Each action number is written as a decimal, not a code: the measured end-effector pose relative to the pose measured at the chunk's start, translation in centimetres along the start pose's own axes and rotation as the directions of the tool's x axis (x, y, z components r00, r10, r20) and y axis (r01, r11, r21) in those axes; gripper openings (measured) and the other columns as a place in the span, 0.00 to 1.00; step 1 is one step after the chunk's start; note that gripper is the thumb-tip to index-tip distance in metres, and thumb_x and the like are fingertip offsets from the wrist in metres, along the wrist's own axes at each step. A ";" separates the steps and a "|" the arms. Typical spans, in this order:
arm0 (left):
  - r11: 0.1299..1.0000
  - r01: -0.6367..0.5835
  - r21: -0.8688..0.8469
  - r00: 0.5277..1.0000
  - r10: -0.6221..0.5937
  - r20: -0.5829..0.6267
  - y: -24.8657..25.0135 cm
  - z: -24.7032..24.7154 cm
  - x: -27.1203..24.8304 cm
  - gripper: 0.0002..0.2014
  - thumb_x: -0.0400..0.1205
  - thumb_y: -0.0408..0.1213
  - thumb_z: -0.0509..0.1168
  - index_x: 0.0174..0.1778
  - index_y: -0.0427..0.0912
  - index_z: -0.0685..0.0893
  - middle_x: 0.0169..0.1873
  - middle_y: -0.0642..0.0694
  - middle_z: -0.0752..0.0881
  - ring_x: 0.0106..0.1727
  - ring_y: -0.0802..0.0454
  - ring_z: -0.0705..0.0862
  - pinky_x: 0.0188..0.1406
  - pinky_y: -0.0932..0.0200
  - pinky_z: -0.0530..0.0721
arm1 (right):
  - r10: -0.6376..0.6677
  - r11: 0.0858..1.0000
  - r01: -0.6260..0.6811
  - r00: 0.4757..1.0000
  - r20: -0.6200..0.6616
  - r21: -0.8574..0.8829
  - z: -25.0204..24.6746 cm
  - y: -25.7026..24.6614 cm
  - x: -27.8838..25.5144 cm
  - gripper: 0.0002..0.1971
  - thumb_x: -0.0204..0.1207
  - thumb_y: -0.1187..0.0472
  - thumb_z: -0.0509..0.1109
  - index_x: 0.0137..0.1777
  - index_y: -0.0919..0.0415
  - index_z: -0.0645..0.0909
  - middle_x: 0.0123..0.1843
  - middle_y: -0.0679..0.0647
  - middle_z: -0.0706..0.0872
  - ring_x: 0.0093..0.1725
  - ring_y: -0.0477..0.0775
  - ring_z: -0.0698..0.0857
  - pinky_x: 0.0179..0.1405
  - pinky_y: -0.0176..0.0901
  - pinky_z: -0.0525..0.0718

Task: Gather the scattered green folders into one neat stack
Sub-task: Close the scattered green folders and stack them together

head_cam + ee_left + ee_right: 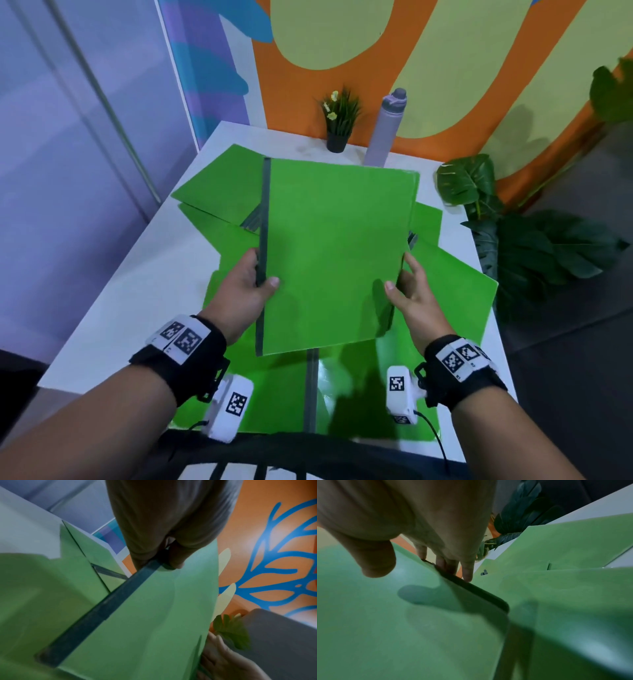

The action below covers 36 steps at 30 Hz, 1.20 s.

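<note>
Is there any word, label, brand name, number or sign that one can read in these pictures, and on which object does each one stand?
No readable words, brands or numbers in any view.
Square black-and-white coded markers, not text: on the left wristband, the right wristband and the two white wrist camera units.
The held green folder, the folders on the table, the grey bottle: no visible print.

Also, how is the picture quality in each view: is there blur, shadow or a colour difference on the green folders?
Head view: mostly sharp, the held folder bright green, the leaves at the far right edge smeared. Left wrist view: soft and dim, the left hand in shade, the folder a duller green. Right wrist view: the right hand near and unsharp, its thumb casting a dark shadow on the folder.
</note>
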State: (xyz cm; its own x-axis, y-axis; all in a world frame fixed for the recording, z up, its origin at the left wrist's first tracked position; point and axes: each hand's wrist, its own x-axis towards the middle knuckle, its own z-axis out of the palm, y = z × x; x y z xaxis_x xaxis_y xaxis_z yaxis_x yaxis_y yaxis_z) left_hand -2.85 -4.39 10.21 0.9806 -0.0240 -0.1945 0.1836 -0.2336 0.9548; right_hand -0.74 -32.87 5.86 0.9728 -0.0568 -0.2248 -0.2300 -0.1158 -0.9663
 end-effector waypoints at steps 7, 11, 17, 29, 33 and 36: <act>0.959 0.116 0.260 0.982 -0.150 0.116 -5.3 3.4 2.6 0.26 0.83 0.44 0.65 0.77 0.47 0.68 0.70 0.43 0.80 0.66 0.44 0.82 0.70 0.42 0.79 | 0.155 0.961 -0.202 0.960 -0.235 -0.189 -3.4 2.1 -1.2 0.33 0.81 0.60 0.65 0.82 0.61 0.56 0.84 0.61 0.60 0.82 0.61 0.62 0.79 0.60 0.62; 0.862 0.118 0.493 0.981 -0.179 0.078 -8.4 4.4 4.9 0.24 0.84 0.41 0.63 0.78 0.44 0.72 0.76 0.42 0.75 0.69 0.44 0.80 0.72 0.47 0.76 | 0.297 0.915 -0.362 0.903 -0.310 -0.178 -6.1 5.0 -2.6 0.30 0.81 0.64 0.63 0.82 0.60 0.58 0.82 0.58 0.64 0.78 0.63 0.69 0.72 0.53 0.71; 0.616 0.036 0.787 0.970 -0.210 0.121 -10.4 6.8 9.6 0.29 0.84 0.42 0.63 0.82 0.47 0.66 0.84 0.39 0.63 0.82 0.37 0.65 0.80 0.44 0.66 | 0.432 0.795 -0.515 0.852 -0.296 -0.321 -7.8 9.0 -4.5 0.30 0.81 0.65 0.63 0.82 0.64 0.57 0.80 0.64 0.67 0.78 0.66 0.68 0.76 0.60 0.67; 0.413 0.045 0.910 0.937 -0.333 0.105 -10.0 8.2 12.8 0.36 0.80 0.51 0.66 0.83 0.55 0.58 0.78 0.36 0.64 0.79 0.32 0.65 0.72 0.34 0.73 | 0.479 0.719 -0.551 0.834 -0.273 -0.423 -7.5 12.1 -4.8 0.07 0.79 0.66 0.65 0.49 0.57 0.68 0.49 0.56 0.77 0.52 0.56 0.76 0.51 0.46 0.75; 0.488 0.151 0.860 0.936 -0.350 0.034 -9.6 7.4 12.3 0.25 0.81 0.52 0.64 0.72 0.49 0.71 0.74 0.35 0.66 0.74 0.32 0.70 0.69 0.34 0.74 | 0.476 0.746 -0.539 0.842 -0.252 -0.392 -7.4 12.4 -4.4 0.04 0.80 0.64 0.64 0.49 0.60 0.70 0.47 0.56 0.80 0.50 0.57 0.79 0.52 0.46 0.77; 0.665 0.225 0.712 0.952 -0.305 -0.016 -8.6 6.1 12.2 0.15 0.84 0.50 0.59 0.62 0.46 0.75 0.74 0.35 0.65 0.72 0.30 0.70 0.71 0.31 0.71 | 0.498 0.797 -0.548 0.834 -0.236 -0.253 -7.4 12.2 -3.9 0.18 0.83 0.55 0.60 0.70 0.61 0.73 0.70 0.59 0.78 0.70 0.64 0.77 0.72 0.60 0.73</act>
State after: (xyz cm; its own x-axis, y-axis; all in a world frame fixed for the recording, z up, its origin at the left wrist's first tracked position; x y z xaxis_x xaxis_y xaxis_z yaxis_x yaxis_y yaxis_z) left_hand 7.15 -8.66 -1.72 0.8790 0.0639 -0.4725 0.2940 -0.8528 0.4316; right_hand -7.51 -41.38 -4.11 0.6900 -0.3390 -0.6395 -0.7237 -0.3118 -0.6156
